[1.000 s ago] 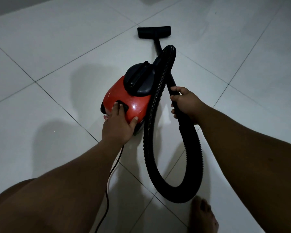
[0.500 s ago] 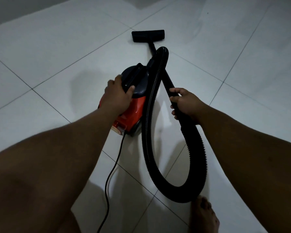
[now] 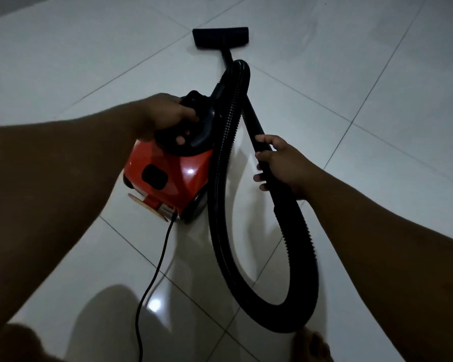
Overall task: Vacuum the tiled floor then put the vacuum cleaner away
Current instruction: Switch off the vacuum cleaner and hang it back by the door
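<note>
Red vacuum cleaner [image 3: 173,176] sits on the tiled floor [image 3: 63,61] under my left hand [image 3: 165,118], which is curled around its black top handle. My right hand [image 3: 280,163] grips the wand [image 3: 254,121]. Lifting now could snag the trailing cord [image 3: 152,278] or swing the looped hose [image 3: 293,283] below my grip.

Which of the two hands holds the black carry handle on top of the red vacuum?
The left hand grips the carry handle; the right hand holds the wand instead.
</note>
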